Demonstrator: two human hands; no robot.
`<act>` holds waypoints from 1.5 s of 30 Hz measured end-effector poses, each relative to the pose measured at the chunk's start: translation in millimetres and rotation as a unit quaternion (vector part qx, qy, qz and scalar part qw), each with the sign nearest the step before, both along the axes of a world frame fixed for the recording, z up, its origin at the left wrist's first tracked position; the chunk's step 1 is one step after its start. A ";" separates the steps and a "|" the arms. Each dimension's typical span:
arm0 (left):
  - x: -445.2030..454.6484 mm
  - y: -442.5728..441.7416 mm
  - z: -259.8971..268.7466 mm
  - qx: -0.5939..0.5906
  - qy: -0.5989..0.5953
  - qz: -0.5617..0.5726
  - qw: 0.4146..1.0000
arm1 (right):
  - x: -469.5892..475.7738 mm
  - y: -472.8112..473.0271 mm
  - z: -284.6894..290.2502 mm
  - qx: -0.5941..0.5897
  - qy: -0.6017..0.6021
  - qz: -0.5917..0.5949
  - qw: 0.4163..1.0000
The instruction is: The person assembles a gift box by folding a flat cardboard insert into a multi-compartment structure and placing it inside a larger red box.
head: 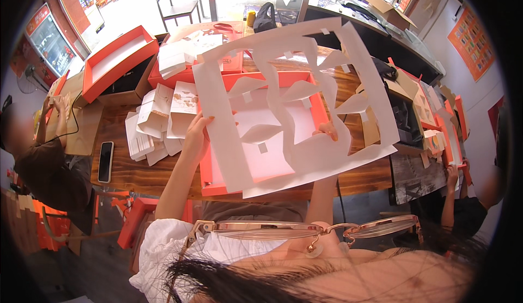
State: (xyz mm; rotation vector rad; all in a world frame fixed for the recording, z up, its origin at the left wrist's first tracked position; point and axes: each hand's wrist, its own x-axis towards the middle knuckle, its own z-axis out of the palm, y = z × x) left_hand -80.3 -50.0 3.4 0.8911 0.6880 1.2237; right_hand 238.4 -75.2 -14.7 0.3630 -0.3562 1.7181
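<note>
Both hands hold up a white paperboard insert (220,148) with cut-out openings and folded flaps, tilted above the table. My left hand (197,133) grips its left edge. My right hand (328,131) closes on the strip at the lower right, seen through an opening. Beneath the insert lies an open red box (316,101) with a pale inside, partly covered by the board. To the left of the box, several flattened white cartons (153,113) are piled on the wooden table (367,176).
A phone (106,162) lies near the table's left edge. Behind are a red tray (122,58) leaning on a cardboard box and more white cartons (175,58). One person (49,168) works at the left, another (466,205) at the right beside an open box (404,127).
</note>
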 end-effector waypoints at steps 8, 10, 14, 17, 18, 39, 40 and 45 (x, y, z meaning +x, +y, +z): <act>4.4 2.2 -1.6 -0.019 -0.036 0.058 0.998 | 7.9 -7.4 -6.6 -0.142 -0.340 -0.238 0.898; 5.4 3.5 -1.9 -0.012 -0.037 0.070 0.997 | 6.9 -7.4 -6.4 -0.167 -0.421 -0.271 0.849; -5.8 8.8 -9.8 0.003 0.002 0.108 0.994 | 15.8 -7.2 -15.8 -0.094 -0.455 -0.220 0.858; -25.0 10.0 -13.6 0.007 0.024 0.131 0.991 | 29.7 -12.5 -21.2 -0.094 -0.459 -0.250 0.847; -33.4 13.2 -20.6 0.010 0.027 0.136 0.990 | 35.8 -17.0 -20.0 -0.115 -0.457 -0.267 0.841; -100.4 -0.5 -17.8 0.025 0.142 0.123 0.982 | 69.3 -32.4 -14.3 -0.180 -0.613 -0.279 0.717; -106.3 1.2 -22.5 0.019 0.143 0.123 0.982 | 65.2 -35.9 -8.1 -0.191 -0.580 -0.281 0.740; -109.4 4.7 -36.2 -0.009 0.146 0.119 0.982 | 45.8 -39.0 -5.5 -0.210 -0.439 -0.297 0.822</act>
